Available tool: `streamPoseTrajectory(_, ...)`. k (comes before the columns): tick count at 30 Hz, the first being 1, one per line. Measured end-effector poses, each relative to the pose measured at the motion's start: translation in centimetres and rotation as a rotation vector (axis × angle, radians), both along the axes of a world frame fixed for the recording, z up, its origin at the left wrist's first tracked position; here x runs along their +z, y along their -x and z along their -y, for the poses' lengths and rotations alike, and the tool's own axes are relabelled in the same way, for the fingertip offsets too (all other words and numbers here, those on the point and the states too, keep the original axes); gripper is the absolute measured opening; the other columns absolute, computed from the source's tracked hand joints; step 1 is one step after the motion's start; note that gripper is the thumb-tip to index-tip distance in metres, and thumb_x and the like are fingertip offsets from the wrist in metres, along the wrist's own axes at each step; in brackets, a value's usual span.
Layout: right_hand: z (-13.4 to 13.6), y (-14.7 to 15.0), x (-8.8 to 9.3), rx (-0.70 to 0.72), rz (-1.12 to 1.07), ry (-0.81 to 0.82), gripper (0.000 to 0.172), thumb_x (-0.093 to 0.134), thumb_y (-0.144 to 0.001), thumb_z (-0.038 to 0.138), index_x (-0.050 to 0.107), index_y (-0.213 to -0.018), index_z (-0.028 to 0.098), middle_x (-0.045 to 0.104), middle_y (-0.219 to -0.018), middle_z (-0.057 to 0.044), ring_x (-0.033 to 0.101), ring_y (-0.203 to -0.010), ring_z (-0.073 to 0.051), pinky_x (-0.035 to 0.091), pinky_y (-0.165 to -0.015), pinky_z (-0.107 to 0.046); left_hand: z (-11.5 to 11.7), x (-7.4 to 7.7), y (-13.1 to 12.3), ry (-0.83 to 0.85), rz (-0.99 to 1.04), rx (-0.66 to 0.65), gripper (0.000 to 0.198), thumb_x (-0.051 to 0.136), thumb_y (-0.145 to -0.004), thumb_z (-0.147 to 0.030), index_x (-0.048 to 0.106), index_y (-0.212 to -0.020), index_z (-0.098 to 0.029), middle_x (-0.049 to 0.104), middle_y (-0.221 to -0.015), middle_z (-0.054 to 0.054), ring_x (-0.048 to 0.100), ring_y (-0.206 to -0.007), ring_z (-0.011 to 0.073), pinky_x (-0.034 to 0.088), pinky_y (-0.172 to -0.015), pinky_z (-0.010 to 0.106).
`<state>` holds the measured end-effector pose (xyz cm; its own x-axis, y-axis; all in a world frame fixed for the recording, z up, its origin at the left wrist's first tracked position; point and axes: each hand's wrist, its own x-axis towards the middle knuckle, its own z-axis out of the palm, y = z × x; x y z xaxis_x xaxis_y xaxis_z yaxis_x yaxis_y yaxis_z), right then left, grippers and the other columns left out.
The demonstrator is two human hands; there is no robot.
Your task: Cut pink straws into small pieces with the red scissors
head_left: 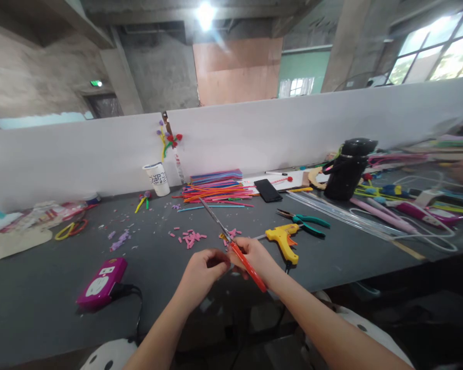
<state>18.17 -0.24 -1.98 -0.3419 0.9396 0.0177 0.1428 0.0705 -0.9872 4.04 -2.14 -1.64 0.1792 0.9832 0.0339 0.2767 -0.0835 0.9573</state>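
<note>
My right hand [256,257] is closed around a pair of tweezers or scissors with red handles [249,267], its long metal end pointing away to the upper left. Beside it, my left hand [206,272] has its thumb and fingers curled together near the right fingertips; whatever they pinch is hidden or too small to name. Just beyond the hands lie small cut pink pieces [192,238] in a loose pile. More pink and yellow bits [233,234] sit right behind the metal end.
Bundled pipe cleaners [216,192] lie toward the back, with a phone [268,190] beside them. At right are a yellow glue gun [283,239], green-handled pliers [312,222] and a black flask [347,172]. A paper cup [157,180] and magenta power bank [102,282] stand left.
</note>
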Motion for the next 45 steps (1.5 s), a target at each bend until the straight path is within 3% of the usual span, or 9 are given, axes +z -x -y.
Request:
streamPoseTrajectory(5, 0.2, -0.4, 0.2, -0.041, 0.037, -0.156, 0.021, 0.053, -0.068, 0.038, 0.044, -0.068, 0.019, 0.04, -0.054, 0.007, 0.037, -0.044, -0.006, 0.031, -0.042, -0.017, -0.1, 0.9, 0.9, -0.008, 0.142, 0.127, 0.01, 0.059, -0.062, -0.024, 0.06, -0.065, -0.014, 0.053, -0.051, -0.003, 0.046, -0.049, 0.0088, 0.036, -0.05, 0.021)
streamPoseTrajectory(11, 2.0, -0.9, 0.4, -0.063, 0.511, -0.394, 0.026, 0.049, -0.072, 0.045, 0.045, -0.079, 0.021, 0.049, -0.059, 0.004, 0.043, -0.052, -0.011, 0.028, -0.048, -0.02, -0.1, 2.1, 2.5, -0.006, 0.519, 0.259, 0.014, 0.063, -0.061, -0.024, 0.059, -0.069, -0.014, 0.058, -0.064, -0.001, 0.049, -0.054, 0.0074, 0.039, -0.053, 0.019)
streamPoseTrajectory(16, 3.3, -0.7, -0.1, -0.131, 0.79, -0.594, 0.027, 0.044, -0.075, 0.046, 0.048, -0.08, 0.02, 0.056, -0.062, 0.0, 0.051, -0.054, -0.015, 0.025, -0.048, -0.023, 0.5, 2.6, 2.4, -0.068, 0.677, 0.261, 0.005, 0.062, -0.063, -0.019, 0.059, -0.065, -0.015, 0.056, -0.062, -0.003, 0.049, -0.055, 0.0065, 0.04, -0.056, 0.018)
streamPoseTrajectory(23, 3.6, -0.2, -0.6, -0.244, 0.951, -0.789, 0.035, 0.038, -0.077, 0.05, 0.05, -0.079, 0.017, 0.058, -0.06, -0.003, 0.055, -0.053, -0.017, 0.026, -0.048, -0.024, 1.1, 3.1, 1.9, -0.106, 0.715, 0.257, 0.003, 0.059, -0.066, -0.018, 0.058, -0.065, -0.016, 0.055, -0.062, -0.003, 0.048, -0.057, 0.0068, 0.039, -0.057, 0.018)
streamPoseTrajectory(45, 3.5, -0.1, -0.3, -0.286, 0.984, -0.865, 0.037, 0.037, -0.079, 0.051, 0.051, -0.075, 0.016, 0.059, -0.057, -0.003, 0.057, -0.049, -0.017, 0.028, -0.046, -0.024, 1.1, 2.8, 1.9, -0.171, 0.736, 0.282, 0.003, 0.059, -0.067, -0.017, 0.061, -0.069, -0.016, 0.055, -0.062, -0.002, 0.049, -0.058, 0.0069, 0.039, -0.058, 0.019)
